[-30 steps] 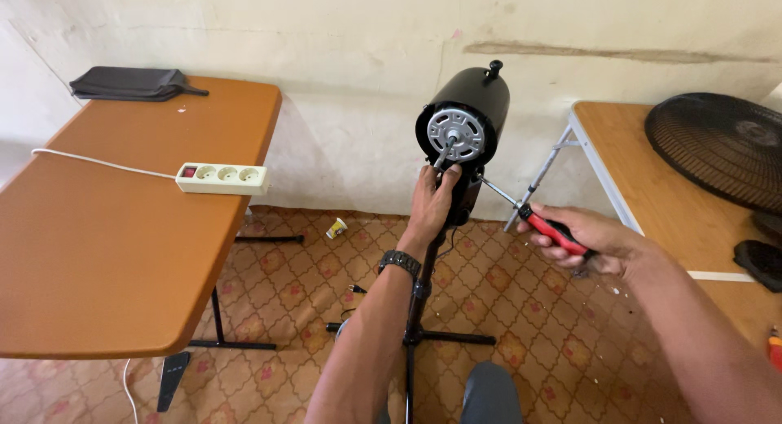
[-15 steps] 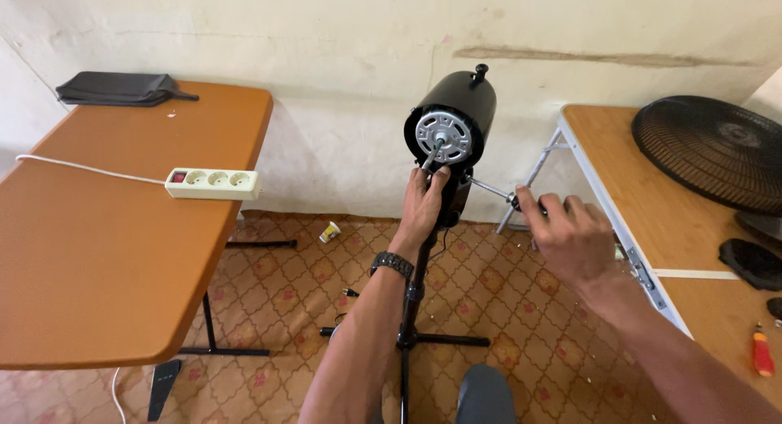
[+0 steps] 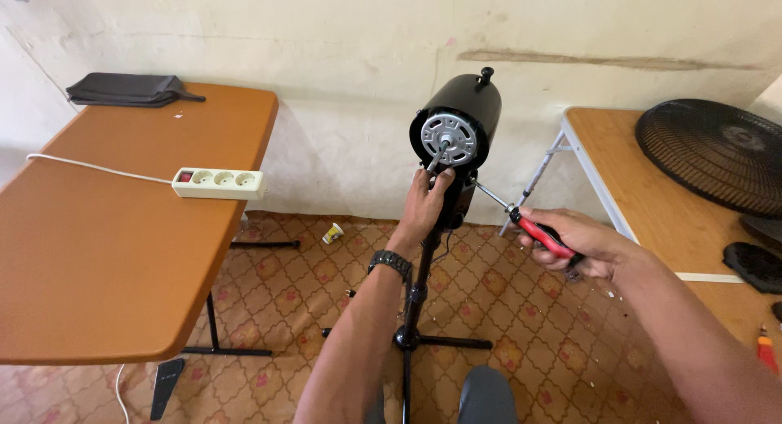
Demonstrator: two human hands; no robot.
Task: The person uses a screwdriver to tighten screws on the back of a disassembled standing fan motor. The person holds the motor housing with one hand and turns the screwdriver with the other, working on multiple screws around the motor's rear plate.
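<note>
A black fan motor housing (image 3: pixel 466 118) with a bare silver front plate and shaft stands on a thin black pole stand (image 3: pixel 414 310) in the middle of the view. My left hand (image 3: pixel 425 204), with a black watch on the wrist, grips the neck of the housing just under the shaft. My right hand (image 3: pixel 574 243) holds a red-handled screwdriver (image 3: pixel 521 219) whose metal tip touches the side of the neck, right of my left hand.
An orange folding table (image 3: pixel 114 253) on the left carries a white power strip (image 3: pixel 218 183) and a dark pouch (image 3: pixel 126 88). A second table (image 3: pixel 652 196) on the right holds a black fan grille (image 3: pixel 710 151) and dark parts. Patterned tile floor below.
My right hand has shifted back so the red screwdriver handle shows again, with the tip still at the fan's neck. My left hand stays on the housing. The view moved slightly.
</note>
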